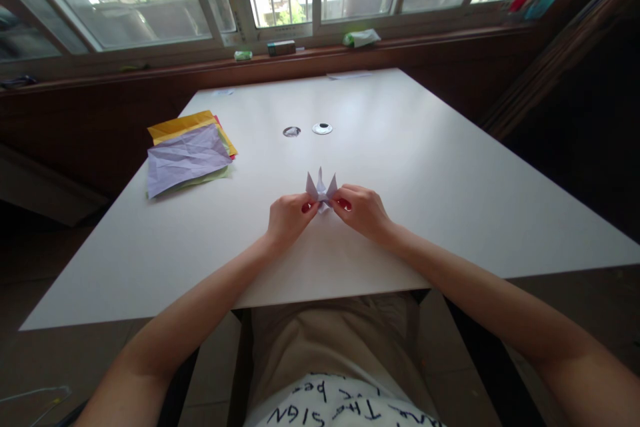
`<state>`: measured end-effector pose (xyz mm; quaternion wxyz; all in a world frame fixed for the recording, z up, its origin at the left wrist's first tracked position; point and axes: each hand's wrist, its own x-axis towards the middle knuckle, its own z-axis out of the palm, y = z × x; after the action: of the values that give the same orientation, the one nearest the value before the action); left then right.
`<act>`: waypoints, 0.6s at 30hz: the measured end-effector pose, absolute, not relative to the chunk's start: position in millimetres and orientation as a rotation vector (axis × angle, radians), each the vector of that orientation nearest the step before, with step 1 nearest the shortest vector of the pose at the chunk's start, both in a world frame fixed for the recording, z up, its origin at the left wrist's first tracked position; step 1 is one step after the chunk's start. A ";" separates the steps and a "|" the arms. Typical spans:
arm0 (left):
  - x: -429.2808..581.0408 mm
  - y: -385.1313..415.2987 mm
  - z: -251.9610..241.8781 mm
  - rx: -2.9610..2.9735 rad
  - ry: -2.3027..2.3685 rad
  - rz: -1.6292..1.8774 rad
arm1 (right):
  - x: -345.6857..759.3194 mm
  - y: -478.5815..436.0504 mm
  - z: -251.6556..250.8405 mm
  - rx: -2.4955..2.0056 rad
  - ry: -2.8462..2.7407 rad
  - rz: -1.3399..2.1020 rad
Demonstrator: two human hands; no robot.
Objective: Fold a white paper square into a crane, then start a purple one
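A small folded piece of pale lilac paper with several upright points is held between both hands, above the near middle of the white table. My left hand pinches its left side with thumb and fingers closed. On the right side, my right hand grips the paper in the same way. Two small round discs lie beyond the hands, a dark-rimmed one and a white one with a black spot.
Crumpled lilac, yellow and green sheets lie stacked at the table's left edge. The white table reaches to a window sill holding a small box and a green-and-white packet.
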<state>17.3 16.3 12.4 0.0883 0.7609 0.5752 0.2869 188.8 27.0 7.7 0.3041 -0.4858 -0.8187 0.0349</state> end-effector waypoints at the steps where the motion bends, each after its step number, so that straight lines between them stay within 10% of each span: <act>1: 17.5 16.2 11.9 2.268 1.711 0.851 | 188.7 26.7 7.8 -1.285 -2.178 0.086; 18: 14.8 18.2 12.2 2.223 1.658 0.875 | 189.5 26.4 6.6 -1.246 -2.106 0.182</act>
<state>14.8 18.2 12.2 0.1168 0.7593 0.5662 0.2989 189.5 26.4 6.6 0.3371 -0.4781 -0.8080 0.0698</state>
